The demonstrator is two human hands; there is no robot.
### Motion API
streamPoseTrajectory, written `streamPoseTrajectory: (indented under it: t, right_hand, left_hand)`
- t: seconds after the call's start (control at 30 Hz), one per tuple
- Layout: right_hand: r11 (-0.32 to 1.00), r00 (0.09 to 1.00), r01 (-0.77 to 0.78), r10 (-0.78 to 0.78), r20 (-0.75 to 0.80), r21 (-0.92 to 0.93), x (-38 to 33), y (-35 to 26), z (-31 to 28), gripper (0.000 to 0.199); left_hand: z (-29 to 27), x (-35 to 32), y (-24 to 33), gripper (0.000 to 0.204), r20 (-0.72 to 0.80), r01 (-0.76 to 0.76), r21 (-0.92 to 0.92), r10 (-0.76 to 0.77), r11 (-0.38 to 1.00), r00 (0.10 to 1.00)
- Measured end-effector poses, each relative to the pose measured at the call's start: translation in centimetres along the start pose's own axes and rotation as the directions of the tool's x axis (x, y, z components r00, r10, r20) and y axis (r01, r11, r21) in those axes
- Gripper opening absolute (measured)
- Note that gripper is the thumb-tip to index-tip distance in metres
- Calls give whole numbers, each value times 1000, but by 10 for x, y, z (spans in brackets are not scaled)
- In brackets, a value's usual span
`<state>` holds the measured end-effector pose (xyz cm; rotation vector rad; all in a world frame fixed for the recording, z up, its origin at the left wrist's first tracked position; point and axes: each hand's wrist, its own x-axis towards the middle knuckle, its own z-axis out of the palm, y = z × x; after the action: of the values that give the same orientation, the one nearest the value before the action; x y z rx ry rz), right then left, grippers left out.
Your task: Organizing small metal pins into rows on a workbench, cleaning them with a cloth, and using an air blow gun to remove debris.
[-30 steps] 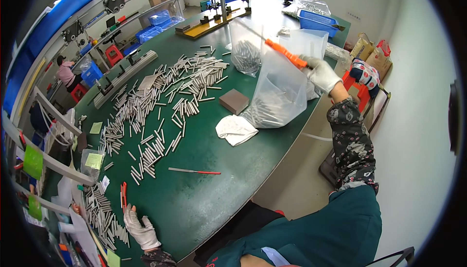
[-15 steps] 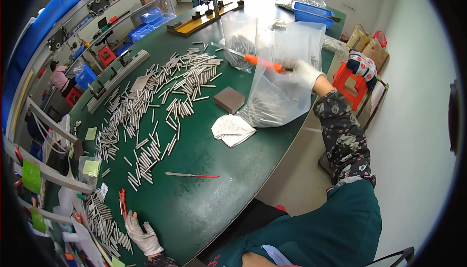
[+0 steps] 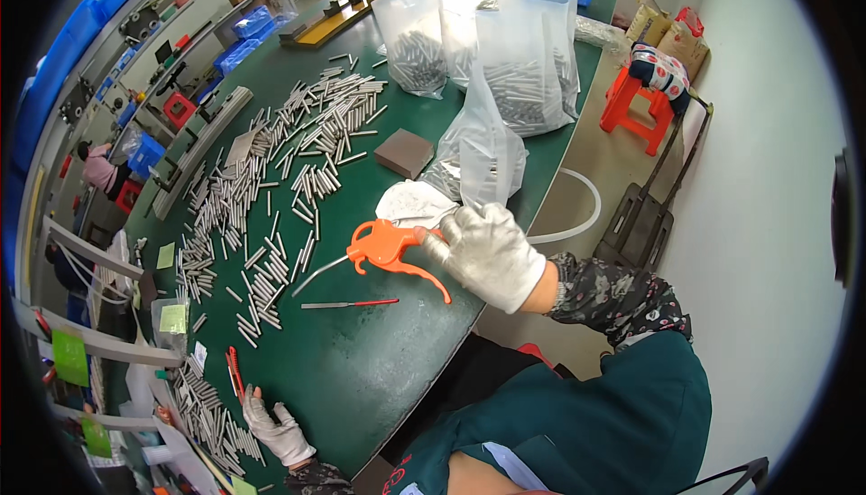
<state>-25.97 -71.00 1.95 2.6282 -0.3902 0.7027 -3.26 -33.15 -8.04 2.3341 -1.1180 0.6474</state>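
Note:
My right hand [image 3: 492, 256], in a whitish work glove, grips an orange air blow gun [image 3: 390, 252] by its rear end. The gun's thin metal nozzle slants down to the left over the table, above a slim file [image 3: 350, 303] with a red handle. My left hand [image 3: 278, 430], gloved too, rests open at the near left table edge with its fingers apart. Beside its fingertips lies a red utility knife [image 3: 234, 372]. A pile of short metal rods [image 3: 206, 412] lies just left of that hand. More loose metal rods [image 3: 239, 197] are spread across the table's left half.
Clear plastic bags of rods [image 3: 523, 94] stand at the far right, with an open plastic bag [image 3: 483, 157] nearer. A white cloth [image 3: 410, 205] and a brown block [image 3: 404, 152] lie beside it. A white hose [image 3: 591, 202] loops past the table edge, near a red stool [image 3: 636, 116].
My right hand has brought the blow gun from above the plastic bags toward me, over the table's near part. The nearer bag has slumped. My left hand has barely shifted.

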Motion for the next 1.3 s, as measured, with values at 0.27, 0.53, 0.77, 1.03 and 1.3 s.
streamPoseTrajectory:
  t: [0.27,0.53,0.77,1.03,1.3]
  right_hand:
    - [996,1000,13,-12,-17,90,-28,-20,55,37]
    - [935,992,-129,119,49,332,-27,9,15,34]
    - [909,956,-155,236,-173,387,-36,110,-25,86]
    - [931,990,-128,141,-12,341,-5,151,-29,64]
    - [999,996,32,-35,83,34,51,130,-41,10]
  left_hand:
    - [2,0,0,55,0,45,15,-45,999,999]
    - [2,1,0,57,26,70,89,-72,994,997]
    - [0,4,5,54,13,100,14,-100,995,995]
    - [3,2,6,57,-58,18,-16,-19,1000,998]
    - [-3,-1,6,55,26,90,43,-91,995,996]
